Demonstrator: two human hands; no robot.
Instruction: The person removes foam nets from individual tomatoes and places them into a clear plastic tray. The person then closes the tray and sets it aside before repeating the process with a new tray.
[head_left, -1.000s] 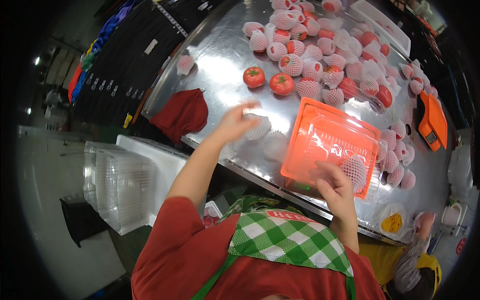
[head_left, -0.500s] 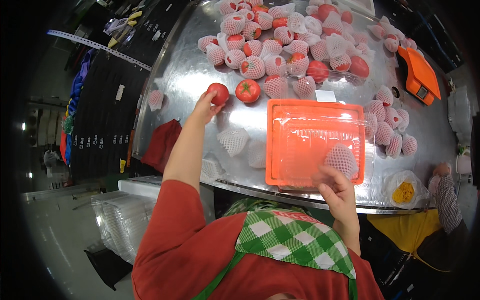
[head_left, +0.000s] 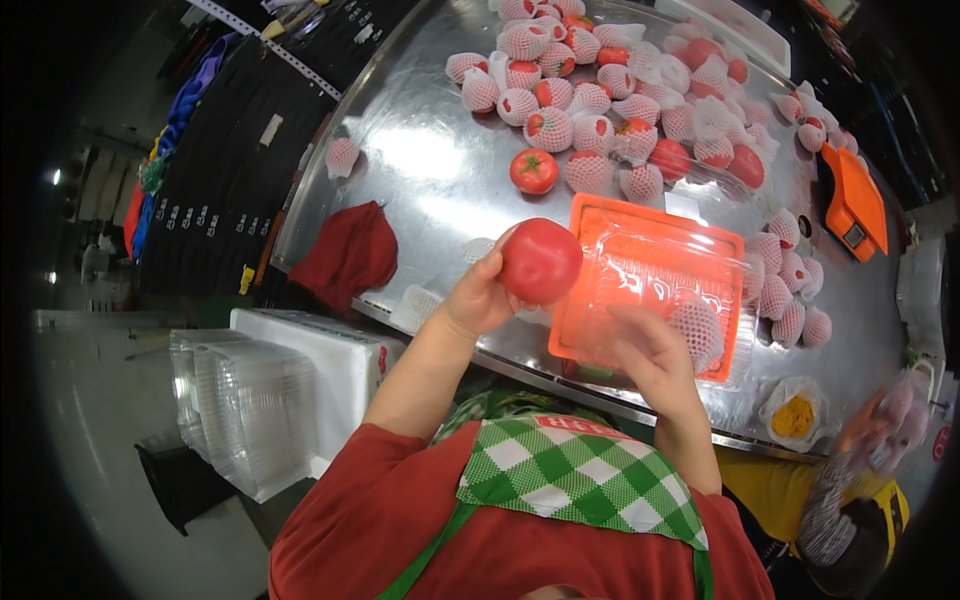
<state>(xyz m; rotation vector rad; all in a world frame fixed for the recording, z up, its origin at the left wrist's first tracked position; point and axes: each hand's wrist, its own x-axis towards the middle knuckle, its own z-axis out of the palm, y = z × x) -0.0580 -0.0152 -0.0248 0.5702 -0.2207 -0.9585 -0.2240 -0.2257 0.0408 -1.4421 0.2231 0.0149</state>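
Note:
My left hand (head_left: 474, 300) grips a bare red tomato (head_left: 542, 262) just left of the orange tray (head_left: 562, 335). A clear plastic clamshell box (head_left: 640, 262) rests open in that tray. Over the box's near part is my right hand (head_left: 655, 362), its fingers apart and somewhat blurred, with nothing seen in them. Beside its fingertips a fruit in a white foam net (head_left: 697, 334) lies in the box. Another bare tomato (head_left: 534, 172) sits on the metal table beyond my left hand. A loose foam net (head_left: 415, 308) lies near the front edge.
Many tomatoes in foam nets (head_left: 550, 130) are heaped at the back. More netted ones (head_left: 775, 297) lie right of the tray, near an orange scale (head_left: 853, 205) and a bag of yellow bands (head_left: 793, 415). A dark red cloth (head_left: 345, 255) lies left. A co-worker's arm (head_left: 828, 510) is at right.
My left hand has brought the tomato from the left side of the table toward me and up to the tray. My right hand has shifted slightly left over the box. The view has turned somewhat.

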